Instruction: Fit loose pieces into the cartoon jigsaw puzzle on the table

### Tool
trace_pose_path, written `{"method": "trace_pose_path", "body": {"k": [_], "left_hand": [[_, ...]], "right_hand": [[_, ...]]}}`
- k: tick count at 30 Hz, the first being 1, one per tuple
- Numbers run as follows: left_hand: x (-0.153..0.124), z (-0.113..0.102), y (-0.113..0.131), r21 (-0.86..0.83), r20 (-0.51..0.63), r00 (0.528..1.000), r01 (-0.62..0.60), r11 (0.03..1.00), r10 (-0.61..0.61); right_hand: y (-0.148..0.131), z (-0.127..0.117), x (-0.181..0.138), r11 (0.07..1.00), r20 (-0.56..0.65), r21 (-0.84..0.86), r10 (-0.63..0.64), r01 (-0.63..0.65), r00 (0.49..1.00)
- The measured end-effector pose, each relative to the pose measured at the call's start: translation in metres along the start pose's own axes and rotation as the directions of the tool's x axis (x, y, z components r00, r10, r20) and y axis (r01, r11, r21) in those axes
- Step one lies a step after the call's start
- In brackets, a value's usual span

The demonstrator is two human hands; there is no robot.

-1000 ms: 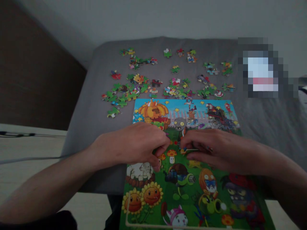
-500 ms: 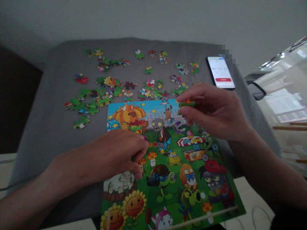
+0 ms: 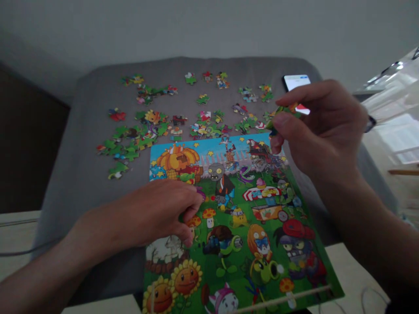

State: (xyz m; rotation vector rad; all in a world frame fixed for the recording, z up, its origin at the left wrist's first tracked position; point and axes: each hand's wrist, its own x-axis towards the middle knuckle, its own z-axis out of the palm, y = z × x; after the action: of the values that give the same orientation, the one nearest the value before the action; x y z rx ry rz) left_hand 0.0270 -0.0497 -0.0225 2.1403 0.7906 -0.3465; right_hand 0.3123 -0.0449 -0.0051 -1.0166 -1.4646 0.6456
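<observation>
My right hand is raised above the back right of a cartoon puzzle picture, pinching a green and orange jigsaw puzzle piece between thumb and fingers. Over the left side of the picture rests my left hand, its fingers curled under and the thumb pointing down. Whatever those curled fingers hold, if anything, is hidden. Pumpkins, sunflowers, zombies and mushrooms show on the picture's green and blue ground. Beyond its far edge lie many loose puzzle pieces, several of them heaped together at the left.
A phone with a lit screen lies at the back right, partly behind my right hand. Grey cloth covers the table, which meets a pale wall. A cable runs at the lower left; shiny clutter stands at the far right.
My right hand has lifted up and to the right with the puzzle piece, uncovering the picture's back right corner and covering part of the phone. My left hand has hardly moved. The view shifted slightly.
</observation>
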Motion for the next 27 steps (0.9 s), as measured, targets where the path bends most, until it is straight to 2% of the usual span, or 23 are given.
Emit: {"method": "trace_pose_path", "body": {"k": [11,17,22,27], "left_hand": [[0.002,-0.008,0.013,0.035,0.027,0.998,0.059,0.998,-0.060],[0.003,-0.007,0.016,0.066,0.012,0.999,0.037,0.997,-0.038],[0.002,-0.007,0.019,0.074,0.016,0.999,0.043,0.996,-0.044],[0.001,-0.005,0.014,0.062,-0.004,1.000,0.012,0.998,-0.012]], "right_hand": [[-0.001,0.002,-0.001,0.999,0.039,0.019,-0.048,0.047,0.998],[-0.006,0.000,-0.006,0.998,0.039,-0.041,0.052,-0.051,0.998],[-0.006,0.001,-0.005,0.998,0.057,-0.030,0.052,-0.050,0.997],[-0.002,-0.003,0.000,0.995,0.212,-0.077,0.075,-0.060,0.974]]}}
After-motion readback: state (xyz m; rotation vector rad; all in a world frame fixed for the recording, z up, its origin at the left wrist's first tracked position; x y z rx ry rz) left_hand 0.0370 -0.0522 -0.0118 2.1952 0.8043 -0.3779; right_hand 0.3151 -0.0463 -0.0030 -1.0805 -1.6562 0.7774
